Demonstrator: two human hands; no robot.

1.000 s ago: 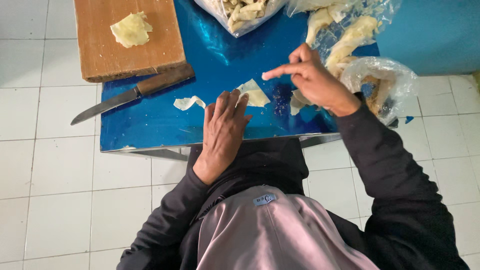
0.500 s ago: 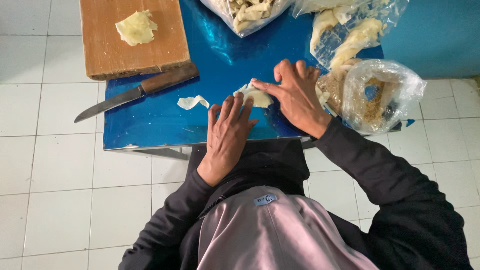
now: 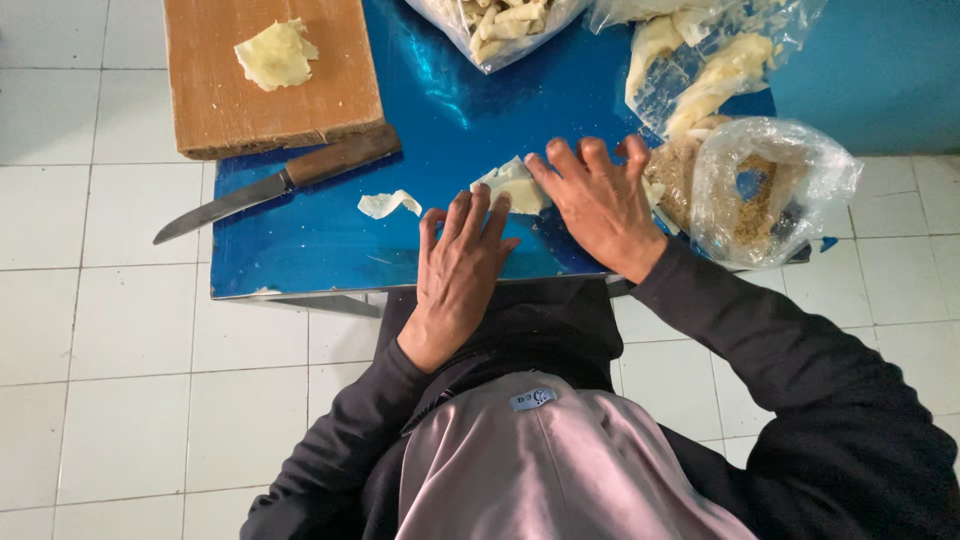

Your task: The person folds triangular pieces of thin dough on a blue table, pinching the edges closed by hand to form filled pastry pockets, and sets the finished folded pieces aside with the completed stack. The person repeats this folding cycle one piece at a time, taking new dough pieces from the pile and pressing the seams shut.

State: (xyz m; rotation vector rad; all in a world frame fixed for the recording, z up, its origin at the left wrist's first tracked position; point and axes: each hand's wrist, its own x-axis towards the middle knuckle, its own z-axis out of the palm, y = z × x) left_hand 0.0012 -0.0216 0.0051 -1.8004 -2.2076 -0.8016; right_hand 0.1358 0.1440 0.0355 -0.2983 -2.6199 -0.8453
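dough sheet (image 3: 515, 185): pale thin piece, soft, creased, flat on blue tabletop (image 3: 330, 245) near front edge, centre; partly under right fingers
right hand (image 3: 600, 205): palm down, fingers spread, tips pressing on dough sheet's right side; nothing pinched
left hand (image 3: 462, 255): flat on tabletop, fingers spread and loose, tips just beside dough sheet's lower left edge; empty
step (judged): flattening/folding the sheet; best w/ light even pressure, left hand steadying the edge so thin dough doesn't tear or slide on slick top
dough scrap (image 3: 388, 203): small curled strip, same pale stuff, left of sheet, apart from both hands
knife (image 3: 280, 185): brown wooden handle, long grey blade, tip overhanging table's left edge; lying against front of board
cutting board (image 3: 270, 95): thick wood, worn, back left; pale crumpled dough lump (image 3: 276, 55) on it
crumb bag (image 3: 765, 190): clear crinkly plastic, brown grainy contents, just right of right hand
upper bags (image 3: 715, 60): clear plastic, pale rolled pieces inside; contents not certain
tabletop: glossy blue, reflective
floor (image 3: 100, 330): white square tiles
clothing: dark long sleeves
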